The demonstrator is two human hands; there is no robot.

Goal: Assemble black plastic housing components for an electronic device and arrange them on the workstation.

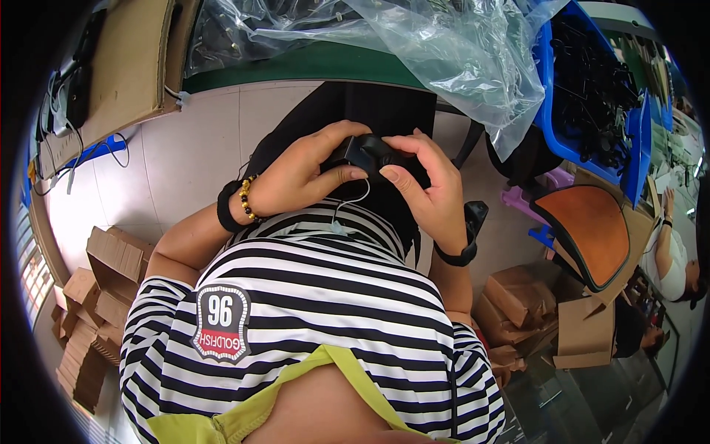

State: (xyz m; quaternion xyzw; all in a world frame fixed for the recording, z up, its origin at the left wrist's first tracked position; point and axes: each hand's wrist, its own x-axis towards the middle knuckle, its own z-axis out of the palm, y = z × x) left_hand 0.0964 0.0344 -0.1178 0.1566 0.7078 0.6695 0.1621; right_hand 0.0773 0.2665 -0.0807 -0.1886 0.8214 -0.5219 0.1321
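A small black plastic piece (372, 153) with a rounded part is held up in front of my striped shirt, between both hands. Its exact kind does not show. My left hand (310, 164) grips its left side, the thumb along the near edge and the other fingers mostly hidden behind it. From the right, my right hand (431, 181) closes on the same piece with thumb and forefinger. Below the piece, a thin white cord (360, 198) curves down to a small pale tip against the shirt. Dark trousers lie behind the hands.
Ahead is a green-topped table (310, 65) with clear plastic bags (473, 52) over its edge. A blue bin (548, 89) of black parts stands at the right, near an orange-backed chair (584, 229). Cardboard boxes (111, 259) stack at the left. Other people are at far right.
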